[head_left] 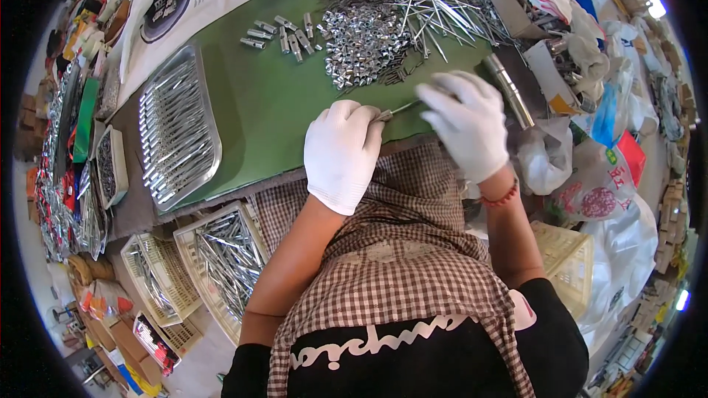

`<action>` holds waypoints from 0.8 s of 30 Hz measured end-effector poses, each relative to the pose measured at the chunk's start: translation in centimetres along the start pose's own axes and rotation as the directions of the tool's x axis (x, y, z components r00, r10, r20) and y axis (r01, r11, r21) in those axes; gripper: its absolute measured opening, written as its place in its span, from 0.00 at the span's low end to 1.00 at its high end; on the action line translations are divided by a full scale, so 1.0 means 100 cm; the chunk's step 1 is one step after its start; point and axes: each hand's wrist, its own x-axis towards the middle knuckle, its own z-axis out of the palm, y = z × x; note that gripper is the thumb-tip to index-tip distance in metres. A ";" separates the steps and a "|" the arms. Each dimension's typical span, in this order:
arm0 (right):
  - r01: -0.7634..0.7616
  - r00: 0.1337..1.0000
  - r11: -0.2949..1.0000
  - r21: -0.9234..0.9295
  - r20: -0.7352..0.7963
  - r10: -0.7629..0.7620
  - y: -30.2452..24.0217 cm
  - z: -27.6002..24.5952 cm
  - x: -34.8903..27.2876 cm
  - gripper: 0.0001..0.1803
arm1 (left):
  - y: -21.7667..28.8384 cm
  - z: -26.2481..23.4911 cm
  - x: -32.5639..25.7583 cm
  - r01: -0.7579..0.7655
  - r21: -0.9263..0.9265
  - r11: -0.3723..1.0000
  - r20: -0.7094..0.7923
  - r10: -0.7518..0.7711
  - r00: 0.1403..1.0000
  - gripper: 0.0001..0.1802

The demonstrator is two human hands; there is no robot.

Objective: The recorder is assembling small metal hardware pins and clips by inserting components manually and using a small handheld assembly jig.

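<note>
My left hand [343,151], in a white glove, is closed at the front edge of the green work mat [258,129]. Between its thumb and fingers it pinches a small metal sleeve [384,116], from which a thin metal rod [404,108] points to the right. My right hand [472,129], also gloved, hovers by the rod's far end. Motion smears its fingers, and whether it grips anything I cannot make out. Beyond both hands lies a pile of short shiny metal sleeves [361,48], with small dark pins [402,72] at its near side.
Long thin rods [446,18] lie heaped at the back right. Several thicker metal cylinders [296,46] rest left of the pile. A steel tray [212,125] of assembled pieces stands on the left, and a metal tube [509,91] at right. Plastic baskets [193,250] sit below the table.
</note>
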 end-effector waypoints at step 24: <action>-0.023 0.996 0.975 0.221 0.094 0.002 -0.006 0.007 0.008 0.08 | 0.002 -0.013 0.004 0.068 -0.124 0.990 0.069 -0.059 0.996 0.06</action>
